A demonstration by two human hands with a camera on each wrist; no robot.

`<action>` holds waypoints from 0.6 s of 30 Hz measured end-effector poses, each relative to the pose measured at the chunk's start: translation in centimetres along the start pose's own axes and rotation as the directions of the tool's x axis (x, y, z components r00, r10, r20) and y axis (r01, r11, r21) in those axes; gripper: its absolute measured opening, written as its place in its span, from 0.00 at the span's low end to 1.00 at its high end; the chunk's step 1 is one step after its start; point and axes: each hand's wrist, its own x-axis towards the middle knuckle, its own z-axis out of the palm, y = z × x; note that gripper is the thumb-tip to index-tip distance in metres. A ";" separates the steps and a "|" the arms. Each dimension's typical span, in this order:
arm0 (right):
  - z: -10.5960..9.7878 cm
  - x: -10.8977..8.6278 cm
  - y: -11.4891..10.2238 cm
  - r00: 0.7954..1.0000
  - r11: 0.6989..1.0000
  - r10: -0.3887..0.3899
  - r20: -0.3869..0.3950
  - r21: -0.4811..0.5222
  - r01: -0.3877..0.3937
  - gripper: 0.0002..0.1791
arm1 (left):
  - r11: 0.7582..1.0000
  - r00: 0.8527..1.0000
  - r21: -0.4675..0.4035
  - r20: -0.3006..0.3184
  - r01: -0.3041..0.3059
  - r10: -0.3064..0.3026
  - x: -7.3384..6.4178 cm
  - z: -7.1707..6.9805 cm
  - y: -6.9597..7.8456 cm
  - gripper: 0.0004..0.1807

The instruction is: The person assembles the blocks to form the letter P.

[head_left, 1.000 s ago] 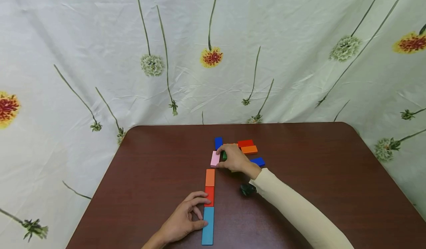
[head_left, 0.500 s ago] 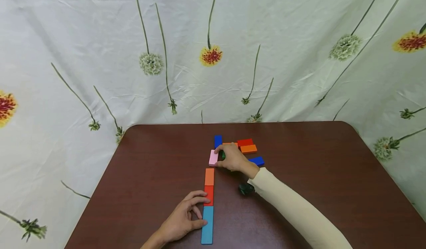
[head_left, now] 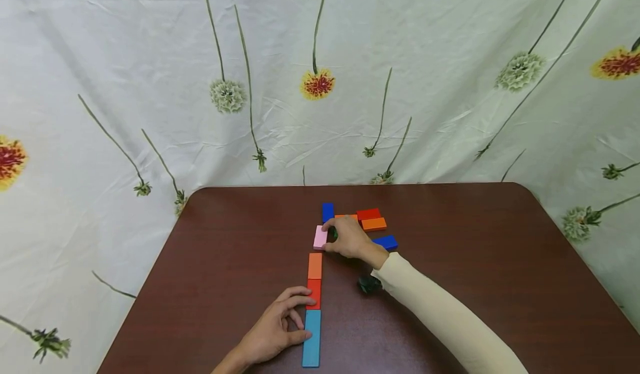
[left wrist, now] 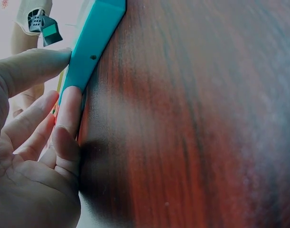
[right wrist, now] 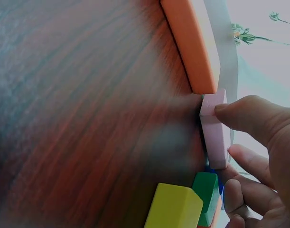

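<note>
A pale floral cloth (head_left: 280,157) is hanging beyond the far edge of the brown tabletop (head_left: 450,229). The right hand (head_left: 350,237) is pinching the pink block (head_left: 320,238) between thumb and forefinger, a little nearer the far left corner than the far right, just beyond the orange block (head_left: 315,265). The left hand (head_left: 272,327) is holding its fingers slightly parted, thumb touching the light-blue block (head_left: 311,346), fingertips touching the red block (head_left: 314,288).

The pink block is sitting slightly askew, so pushing it nearer could be knocking the orange block out of line. The right hand's lower fingers are hanging near the green block (right wrist: 207,190) and yellow block (right wrist: 175,209) and might be nudging them. Uneven left pressure could be sliding the row sideways. No container is showing; the blocks appear to be lying directly on the tabletop.
</note>
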 end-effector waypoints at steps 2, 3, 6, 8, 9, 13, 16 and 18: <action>0.1 0.0 -0.1 1.000 1.000 0.000 0.005 0.010 0.000 0.22 | 1.000 1.000 0.004 -0.003 -0.003 0.003 0.0 0.0 0.0 0.26; 0.1 0.0 -0.1 1.000 1.000 -0.004 0.005 0.015 0.004 0.22 | 1.000 1.000 0.008 -0.005 -0.005 0.005 0.0 0.0 0.0 0.26; 0.2 0.0 -0.2 1.000 1.000 -0.019 0.007 0.023 0.019 0.22 | 1.000 1.000 0.021 -0.011 -0.009 0.009 0.0 0.0 -0.1 0.26; 0.3 0.0 -0.3 1.000 0.999 -0.027 0.011 0.027 0.027 0.22 | 1.000 1.000 0.026 -0.014 -0.011 0.011 0.0 0.0 -0.1 0.26; 0.3 0.0 -0.4 1.000 0.999 -0.025 0.019 0.032 0.025 0.22 | 1.000 1.000 0.025 -0.014 -0.012 0.012 -0.1 0.0 -0.1 0.26; 0.4 0.0 -0.4 0.999 0.999 -0.013 0.038 0.040 0.011 0.22 | 1.000 1.000 0.014 -0.012 -0.011 0.011 0.0 -0.1 0.0 0.26; 0.5 0.0 -0.2 0.999 0.999 -0.025 0.030 0.035 0.024 0.20 | 1.000 1.000 0.009 -0.010 -0.008 0.008 -0.1 0.0 -0.1 0.26; 0.5 0.0 -0.1 0.999 0.999 -0.036 0.021 0.033 0.035 0.18 | 1.000 1.000 0.008 -0.009 -0.009 0.009 0.0 0.0 -0.1 0.26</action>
